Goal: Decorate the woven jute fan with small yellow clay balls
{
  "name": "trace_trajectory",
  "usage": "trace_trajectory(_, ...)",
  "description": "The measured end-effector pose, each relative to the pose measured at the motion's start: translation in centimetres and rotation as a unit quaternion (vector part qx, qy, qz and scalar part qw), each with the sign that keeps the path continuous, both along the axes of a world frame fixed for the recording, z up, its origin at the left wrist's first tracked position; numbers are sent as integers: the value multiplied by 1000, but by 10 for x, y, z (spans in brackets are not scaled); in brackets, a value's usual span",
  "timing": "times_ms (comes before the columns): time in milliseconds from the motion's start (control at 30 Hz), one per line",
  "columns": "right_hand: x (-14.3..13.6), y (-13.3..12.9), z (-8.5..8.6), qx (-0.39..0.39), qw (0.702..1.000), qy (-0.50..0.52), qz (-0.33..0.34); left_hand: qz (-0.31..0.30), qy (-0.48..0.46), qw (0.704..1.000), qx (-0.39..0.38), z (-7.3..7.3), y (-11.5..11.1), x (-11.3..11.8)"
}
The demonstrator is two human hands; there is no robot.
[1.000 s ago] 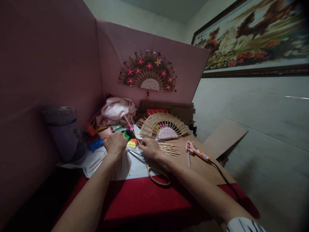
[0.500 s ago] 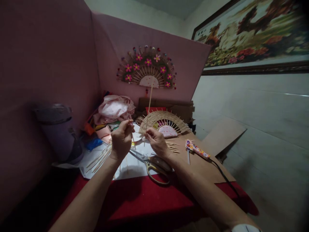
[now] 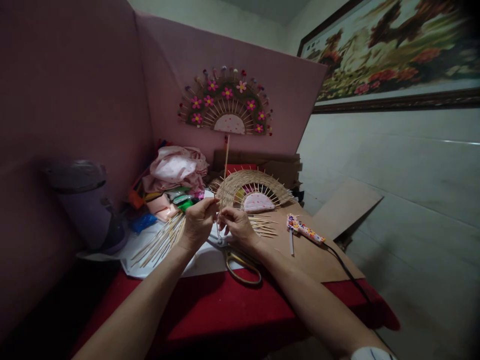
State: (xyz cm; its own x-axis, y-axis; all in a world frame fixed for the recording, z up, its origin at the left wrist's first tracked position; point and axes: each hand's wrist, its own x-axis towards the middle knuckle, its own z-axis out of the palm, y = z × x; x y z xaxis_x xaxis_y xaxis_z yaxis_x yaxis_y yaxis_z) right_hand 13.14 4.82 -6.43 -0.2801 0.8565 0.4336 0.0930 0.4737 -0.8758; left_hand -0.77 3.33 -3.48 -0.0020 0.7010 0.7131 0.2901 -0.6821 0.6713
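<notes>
Head view: two bare hands meet near the middle of the frame, above a surface (image 3: 221, 305) covered in red cloth.
Right hand: this hand (image 3: 238, 226) pinches a long thin stick (image 3: 226, 159) between its fingertips, just right of centre.
Stick: it stands nearly upright, slightly tilted, its top end just below the fan on the board (at least as the camera sees it).
Left hand: the fingers of this hand (image 3: 200, 220) are curled in, just beside the right fingertips; I cannot tell whether they grip anything.
Scissors: a pair (image 3: 227, 257) lies below the hands, partly hidden, handles toward the lower right.
Loose sticks: one bunch (image 3: 161, 242) fans out on white paper (image 3: 210, 261) left of centre; another pile (image 3: 265, 227) lies right of the right hand.
Woven fan: it (image 3: 258, 179) lies behind the hands, with a pink dotted half-round at its base.
Glue gun: flower-patterned (image 3: 305, 231), resting on brown cardboard (image 3: 315, 265) at centre right, its black cord trailing toward the lower right.
Left side: crumpled pink cloth (image 3: 178, 167), small coloured packets (image 3: 161, 206) and a purple container (image 3: 86, 215).
Upper frame: a flowered fan (image 3: 227, 93) hangs on a pink board (image 3: 236, 47); a framed picture (image 3: 393, 60) fills the upper right.
</notes>
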Motion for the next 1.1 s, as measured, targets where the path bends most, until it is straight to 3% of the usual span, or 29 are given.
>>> trace_trajectory(233, -3, 0, 0, 11, 1000, 12, 12, -9, 3, 1000, -23, 2, -1, -1)
trace_trajectory(567, -3, 1, -2, 7, 999, -21, 34, -87, -135, 980, -118, -1, 7, 5)
trace_trajectory(867, 1, 3, 0, 82, 981, -177, 15, -72, -82, 989, -97, 0, 6, 5)
trace_trajectory(1100, 4, 6, -1, 116, 973, -197, 4, -80, -87, 988, -100, -3, 9, 3)
